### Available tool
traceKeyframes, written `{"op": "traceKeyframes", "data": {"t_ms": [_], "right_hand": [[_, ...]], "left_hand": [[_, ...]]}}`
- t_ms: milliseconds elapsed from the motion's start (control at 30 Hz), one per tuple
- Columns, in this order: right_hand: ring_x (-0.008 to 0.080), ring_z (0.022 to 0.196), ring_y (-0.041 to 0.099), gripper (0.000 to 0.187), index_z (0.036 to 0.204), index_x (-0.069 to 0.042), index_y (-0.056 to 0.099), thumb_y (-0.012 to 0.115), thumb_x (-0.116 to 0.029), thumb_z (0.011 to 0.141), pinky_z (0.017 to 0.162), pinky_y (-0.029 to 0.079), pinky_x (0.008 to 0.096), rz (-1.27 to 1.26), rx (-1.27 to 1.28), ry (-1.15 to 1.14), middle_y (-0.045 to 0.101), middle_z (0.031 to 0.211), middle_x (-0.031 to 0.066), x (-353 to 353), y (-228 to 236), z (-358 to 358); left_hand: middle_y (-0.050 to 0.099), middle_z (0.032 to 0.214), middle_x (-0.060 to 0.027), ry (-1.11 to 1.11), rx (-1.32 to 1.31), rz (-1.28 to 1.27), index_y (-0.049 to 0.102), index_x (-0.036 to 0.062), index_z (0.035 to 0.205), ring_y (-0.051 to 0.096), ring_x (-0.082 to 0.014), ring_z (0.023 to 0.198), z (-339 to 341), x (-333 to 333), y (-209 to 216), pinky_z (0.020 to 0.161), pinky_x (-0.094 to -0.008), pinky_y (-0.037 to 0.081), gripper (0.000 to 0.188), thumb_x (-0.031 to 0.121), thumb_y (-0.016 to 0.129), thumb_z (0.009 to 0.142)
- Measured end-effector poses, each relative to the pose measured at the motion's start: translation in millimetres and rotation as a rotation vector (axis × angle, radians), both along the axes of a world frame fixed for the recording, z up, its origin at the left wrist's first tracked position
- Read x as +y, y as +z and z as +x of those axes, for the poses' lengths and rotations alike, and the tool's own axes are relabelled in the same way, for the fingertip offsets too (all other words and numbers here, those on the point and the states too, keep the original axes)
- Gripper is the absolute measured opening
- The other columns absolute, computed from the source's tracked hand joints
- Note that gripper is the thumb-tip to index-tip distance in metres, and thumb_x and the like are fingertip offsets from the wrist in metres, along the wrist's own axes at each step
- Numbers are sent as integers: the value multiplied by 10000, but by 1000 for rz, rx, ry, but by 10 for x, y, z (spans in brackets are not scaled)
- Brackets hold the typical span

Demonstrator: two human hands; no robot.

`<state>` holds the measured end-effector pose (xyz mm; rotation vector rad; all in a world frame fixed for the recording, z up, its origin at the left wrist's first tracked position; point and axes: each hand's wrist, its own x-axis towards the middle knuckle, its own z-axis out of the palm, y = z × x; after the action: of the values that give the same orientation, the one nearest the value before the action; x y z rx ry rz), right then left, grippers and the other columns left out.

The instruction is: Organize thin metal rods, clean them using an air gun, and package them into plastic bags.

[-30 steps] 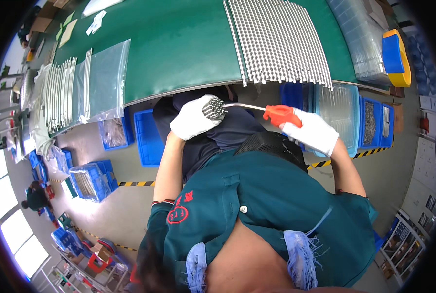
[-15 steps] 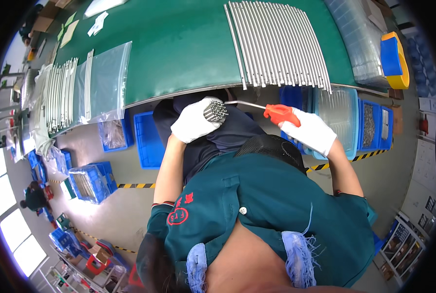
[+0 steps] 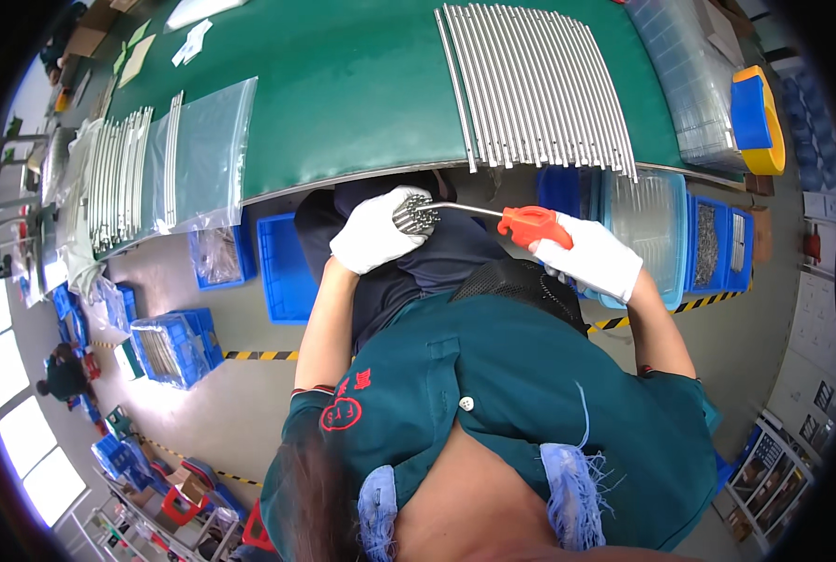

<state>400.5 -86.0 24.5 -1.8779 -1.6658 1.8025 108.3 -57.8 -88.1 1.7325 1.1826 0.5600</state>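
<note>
My left hand (image 3: 380,231), in a white glove, is wrapped round a bundle of thin metal tubes (image 3: 416,215), whose ends face up toward me. Gripped in my gloved right hand (image 3: 598,258) is a red air blow gun (image 3: 533,226) with a long bent metal nozzle. The nozzle's tip is at the tube ends; whether it touches them I cannot tell. Both hands are above my lap, just in front of the green worktable (image 3: 343,103). A row of long metal tubes (image 3: 540,89) lies side by side on the table, beyond my hands.
More tubes (image 3: 118,178) and a clear plastic bag (image 3: 214,155) lie at the table's left. Clear plastic boxes (image 3: 685,84) and a yellow-and-blue tape roll (image 3: 760,120) are at the right. Blue bins (image 3: 282,272) stand below the table. A person (image 3: 66,379) is far off at the left.
My right hand and the blow gun have shifted slightly left, bringing the nozzle's tip further over the tube ends. My left hand still grips the bundle, almost in the same place.
</note>
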Motion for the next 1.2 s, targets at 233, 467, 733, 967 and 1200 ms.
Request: {"op": "traceKeyframes", "data": {"t_ms": [233,467,733,967,1200], "right_hand": [[149,699,591,527,1300,-117,544,606,-415,870,692,485,304,-34,2,26,634,788,49,37,58,-48],[155,693,608,483,1222,-95,575,594,-428,873,666,483,304,39,-44,30,645,783,68,-38,9,0],[124,647,582,509,1271,-96,554,598,-411,875,618,472,279,247,-45,-3,612,737,36,-170,-23,37],[127,652,583,510,1275,-105,552,587,-422,879,629,481,291,294,-36,40,623,762,35,-149,-47,-16],[140,649,611,503,1244,-104,560,580,-445,874,616,488,295,146,-74,52,643,775,46,-69,-56,-52]], "left_hand": [[669,908,-122,-9,4,-12,602,86,1078,655,-286,823,14,0,34,755,-345,530,403,200,742,717],[674,946,-108,-12,14,54,608,78,1083,661,-266,866,14,9,-1,793,-322,531,399,181,740,720],[681,968,-105,-2,40,78,605,85,1102,669,-259,878,29,6,-15,810,-323,529,415,174,739,720],[674,932,-108,-20,52,115,593,112,1130,662,-277,839,83,-18,37,779,-338,531,440,184,736,720],[681,975,-99,-12,-4,34,571,143,1246,668,-210,846,49,1,-8,809,-305,522,553,152,732,717]]}}
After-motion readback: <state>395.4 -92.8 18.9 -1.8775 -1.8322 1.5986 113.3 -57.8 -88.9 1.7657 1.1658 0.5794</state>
